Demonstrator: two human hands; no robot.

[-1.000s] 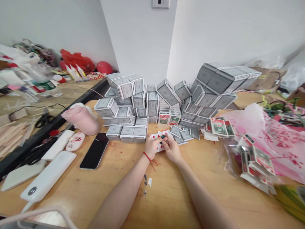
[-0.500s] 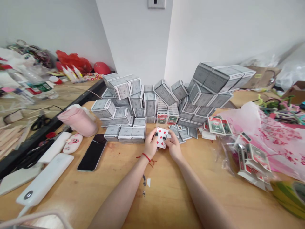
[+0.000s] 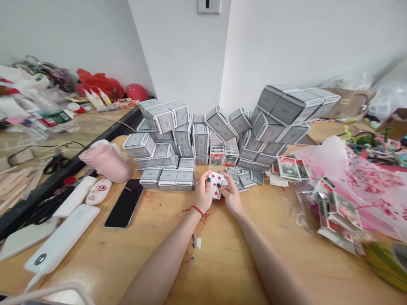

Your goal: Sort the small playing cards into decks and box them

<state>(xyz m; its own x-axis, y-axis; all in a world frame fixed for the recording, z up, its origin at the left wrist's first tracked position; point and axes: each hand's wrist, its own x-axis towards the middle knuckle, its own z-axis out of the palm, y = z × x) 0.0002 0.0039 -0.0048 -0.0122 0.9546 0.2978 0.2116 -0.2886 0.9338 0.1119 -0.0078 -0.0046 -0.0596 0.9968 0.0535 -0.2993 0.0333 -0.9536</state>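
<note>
Between my two hands is a playing card (image 3: pixel 216 191), a five of diamonds, face toward me. My left hand (image 3: pixel 203 195) grips its left side, thumb on the face, a red string bracelet at the wrist. My right hand (image 3: pixel 231 197) pinches the right side, its thumb near the middle of the card. Whether more cards lie behind this one is hidden. Just beyond my hands stand card boxes (image 3: pixel 216 159) with red and green fronts. Folded grey-backed cards (image 3: pixel 246 178) lie in a loose pile by my right hand.
Cubes folded from grey-backed cards (image 3: pixel 167 177) are stacked along the wall, higher at the right (image 3: pixel 294 103). A phone (image 3: pixel 124 204), a white power bank (image 3: pixel 63 239) and a pink pouch (image 3: pixel 106 161) lie left. Opened card boxes (image 3: pixel 341 216), pink plastic (image 3: pixel 375 186) and yellow tape (image 3: pixel 386 262) are right.
My left hand has shifted slightly right, and the card between my hands is tilted a little differently. The view has moved slightly; the stacks stand as before.
</note>
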